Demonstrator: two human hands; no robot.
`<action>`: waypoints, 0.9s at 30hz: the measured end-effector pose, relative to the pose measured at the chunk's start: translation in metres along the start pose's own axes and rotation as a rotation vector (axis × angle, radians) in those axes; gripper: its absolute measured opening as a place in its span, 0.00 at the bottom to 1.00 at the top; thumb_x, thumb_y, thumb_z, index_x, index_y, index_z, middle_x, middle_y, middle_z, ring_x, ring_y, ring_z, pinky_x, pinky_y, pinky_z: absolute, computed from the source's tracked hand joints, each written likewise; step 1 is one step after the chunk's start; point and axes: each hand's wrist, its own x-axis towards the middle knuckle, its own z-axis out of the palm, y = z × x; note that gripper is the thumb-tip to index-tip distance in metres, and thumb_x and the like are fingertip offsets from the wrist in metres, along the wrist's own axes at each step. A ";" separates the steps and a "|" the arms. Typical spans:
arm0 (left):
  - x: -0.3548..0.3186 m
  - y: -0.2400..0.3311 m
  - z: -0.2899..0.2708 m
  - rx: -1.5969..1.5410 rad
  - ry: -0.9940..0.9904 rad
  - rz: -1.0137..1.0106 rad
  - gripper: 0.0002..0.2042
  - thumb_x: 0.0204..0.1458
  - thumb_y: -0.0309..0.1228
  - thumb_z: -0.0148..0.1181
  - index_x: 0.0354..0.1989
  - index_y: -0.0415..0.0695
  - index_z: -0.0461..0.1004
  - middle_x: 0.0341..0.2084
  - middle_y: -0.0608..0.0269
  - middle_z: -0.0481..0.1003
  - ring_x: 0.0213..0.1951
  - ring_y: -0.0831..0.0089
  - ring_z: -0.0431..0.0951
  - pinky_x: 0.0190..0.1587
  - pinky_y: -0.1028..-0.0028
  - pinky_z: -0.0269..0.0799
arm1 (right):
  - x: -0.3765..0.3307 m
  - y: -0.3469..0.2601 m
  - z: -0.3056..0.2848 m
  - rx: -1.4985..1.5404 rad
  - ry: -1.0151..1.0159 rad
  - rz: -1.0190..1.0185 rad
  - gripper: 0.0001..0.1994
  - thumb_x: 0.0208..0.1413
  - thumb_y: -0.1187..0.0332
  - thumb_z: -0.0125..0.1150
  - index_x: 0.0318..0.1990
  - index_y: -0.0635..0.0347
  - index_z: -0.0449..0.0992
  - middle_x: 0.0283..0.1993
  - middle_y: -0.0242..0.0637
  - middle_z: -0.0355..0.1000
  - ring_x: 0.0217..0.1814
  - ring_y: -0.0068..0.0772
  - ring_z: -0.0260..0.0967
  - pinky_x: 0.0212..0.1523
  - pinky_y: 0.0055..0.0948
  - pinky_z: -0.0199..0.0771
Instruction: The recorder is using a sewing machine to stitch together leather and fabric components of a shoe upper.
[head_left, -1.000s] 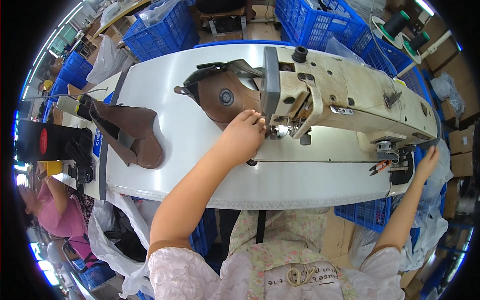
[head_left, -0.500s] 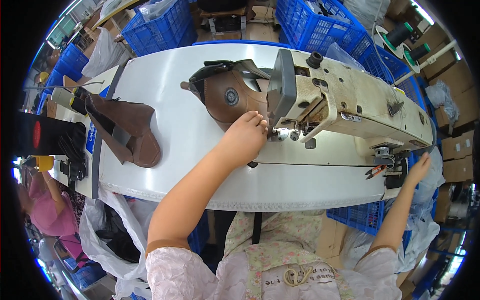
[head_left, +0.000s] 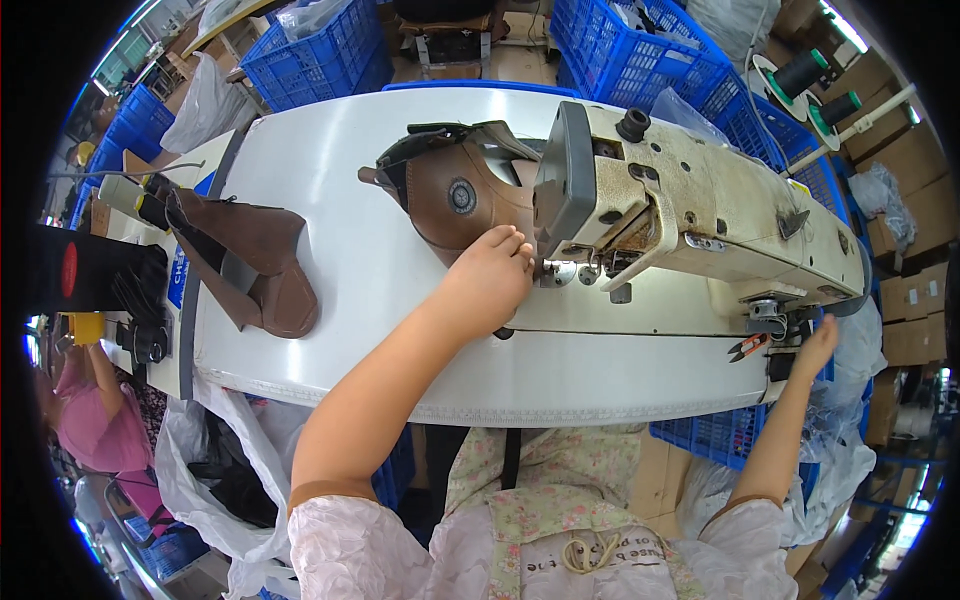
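Note:
My left hand (head_left: pixel 492 282) is closed on the lower edge of a brown leather shoe upper (head_left: pixel 470 192), with its fingers curled beside the needle area of the sewing machine (head_left: pixel 690 200). The upper carries a round dark emblem, and its dark lining shows at the top. Part of it is hidden behind the machine head. At the right end of the table, my right hand (head_left: pixel 818 348) is raised near the machine's handwheel, fingers loosely extended and seemingly holding nothing. Orange-handled thread snips (head_left: pixel 747 347) lie just left of it.
A second brown leather upper (head_left: pixel 270 265) lies at the left of the white table (head_left: pixel 600 370). Thread spools (head_left: pixel 800 72) stand at the back right. Blue crates (head_left: pixel 320 60) line the far side. A white plastic bag (head_left: pixel 180 470) hangs at the front left; a person in pink (head_left: pixel 100 420) sits beyond.
My right hand has moved slightly left and down, away from the handwheel's outer edge. My left hand and the leather upper stay in nearly the same place.

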 end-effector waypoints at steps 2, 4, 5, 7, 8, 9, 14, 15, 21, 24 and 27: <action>-0.005 -0.001 0.001 0.017 -0.016 -0.015 0.19 0.40 0.30 0.66 0.44 0.38 0.82 0.41 0.62 0.82 0.53 0.64 0.75 0.68 0.64 0.61 | -0.019 -0.030 0.026 0.109 0.044 0.052 0.26 0.71 0.52 0.48 0.55 0.70 0.75 0.57 0.52 0.75 0.62 0.47 0.69 0.65 0.38 0.63; -0.018 0.001 0.005 0.066 0.005 -0.049 0.18 0.40 0.30 0.65 0.43 0.38 0.82 0.40 0.62 0.81 0.53 0.64 0.75 0.68 0.64 0.61 | -0.021 -0.078 0.039 0.213 0.078 0.104 0.26 0.71 0.51 0.48 0.55 0.70 0.75 0.57 0.52 0.75 0.61 0.47 0.69 0.65 0.38 0.63; -0.021 0.002 0.006 0.056 -0.007 -0.047 0.18 0.40 0.30 0.65 0.43 0.38 0.82 0.40 0.62 0.81 0.53 0.64 0.75 0.68 0.64 0.61 | -0.007 -0.103 0.034 0.227 0.190 0.115 0.25 0.71 0.52 0.48 0.54 0.71 0.75 0.54 0.50 0.76 0.56 0.45 0.70 0.61 0.36 0.65; -0.019 0.001 0.003 0.030 -0.004 -0.042 0.17 0.42 0.28 0.64 0.43 0.38 0.82 0.39 0.62 0.81 0.52 0.63 0.75 0.67 0.64 0.61 | 0.008 -0.115 0.018 0.217 0.312 0.120 0.25 0.71 0.53 0.48 0.53 0.73 0.75 0.50 0.48 0.77 0.51 0.43 0.72 0.57 0.35 0.68; -0.018 0.002 0.003 0.021 -0.003 -0.035 0.17 0.42 0.28 0.64 0.43 0.38 0.82 0.39 0.62 0.81 0.52 0.63 0.75 0.67 0.64 0.61 | 0.012 -0.112 0.013 0.166 0.229 0.173 0.25 0.71 0.52 0.48 0.53 0.72 0.75 0.51 0.49 0.77 0.52 0.44 0.73 0.56 0.35 0.68; -0.017 0.001 0.003 0.014 0.015 -0.034 0.17 0.43 0.28 0.63 0.43 0.38 0.82 0.38 0.62 0.81 0.51 0.64 0.76 0.67 0.64 0.62 | 0.020 -0.106 0.011 0.120 0.148 0.224 0.25 0.71 0.52 0.48 0.53 0.71 0.76 0.51 0.50 0.77 0.52 0.45 0.73 0.56 0.36 0.69; -0.010 0.003 -0.002 0.030 0.000 -0.007 0.17 0.43 0.27 0.63 0.44 0.38 0.81 0.35 0.63 0.81 0.48 0.64 0.76 0.63 0.66 0.64 | 0.056 -0.077 -0.008 0.043 0.084 0.109 0.25 0.70 0.51 0.50 0.51 0.69 0.77 0.48 0.50 0.78 0.49 0.43 0.75 0.53 0.34 0.70; -0.009 0.002 0.000 -0.005 0.019 -0.019 0.19 0.41 0.27 0.63 0.45 0.38 0.81 0.36 0.63 0.81 0.48 0.64 0.76 0.61 0.66 0.65 | 0.065 -0.073 -0.014 -0.017 0.109 0.049 0.24 0.69 0.51 0.50 0.50 0.69 0.78 0.46 0.49 0.79 0.47 0.41 0.75 0.52 0.33 0.71; -0.008 0.000 -0.014 -0.080 -0.080 -0.079 0.15 0.33 0.27 0.64 0.35 0.42 0.81 0.35 0.60 0.79 0.43 0.60 0.76 0.55 0.63 0.67 | 0.012 -0.117 -0.038 0.291 0.155 0.150 0.17 0.68 0.58 0.57 0.52 0.64 0.77 0.46 0.36 0.77 0.44 0.28 0.71 0.48 0.26 0.70; -0.010 0.000 -0.027 -0.069 -0.150 -0.073 0.20 0.36 0.25 0.64 0.43 0.41 0.79 0.39 0.59 0.79 0.46 0.61 0.76 0.55 0.63 0.67 | -0.056 -0.162 -0.057 0.092 -0.336 -0.137 0.06 0.58 0.72 0.61 0.42 0.56 0.80 0.34 0.33 0.76 0.36 0.28 0.73 0.41 0.29 0.73; -0.005 0.000 -0.028 0.024 -0.125 0.029 0.17 0.40 0.25 0.63 0.42 0.42 0.78 0.38 0.60 0.78 0.46 0.61 0.75 0.56 0.62 0.66 | -0.085 -0.179 -0.061 -0.123 -0.628 -0.426 0.12 0.49 0.76 0.61 0.42 0.56 0.81 0.39 0.37 0.77 0.41 0.37 0.75 0.44 0.34 0.76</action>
